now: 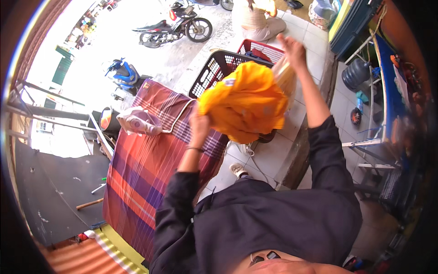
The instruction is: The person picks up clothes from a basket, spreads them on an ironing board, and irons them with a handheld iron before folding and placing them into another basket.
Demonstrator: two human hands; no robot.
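Observation:
My left hand (pixel 199 125) grips the left edge of a crumpled orange-yellow garment (pixel 248 102), held up in front of me. My right hand (pixel 295 53) is raised beyond the garment's right side, fingers spread. A blurred, translucent plastic-like sheet (pixel 286 80) hangs just below it; whether the hand touches it I cannot tell. To the left, a clothes iron (pixel 139 121) rests on a plaid cloth (pixel 137 167) in red, orange and purple, its white cord (pixel 179 116) curving towards the garment. Behind the garment stands a black plastic laundry basket (pixel 209 77), partly hidden.
A red basket (pixel 248 46) with dark cloth stands behind the black one. A person (pixel 256 20) sits on the tiled floor (pixel 270 154) further off. Motorcycles (pixel 178 27) are parked outside. At right are a water jug (pixel 356 73) and a metal-framed rack (pixel 383 85).

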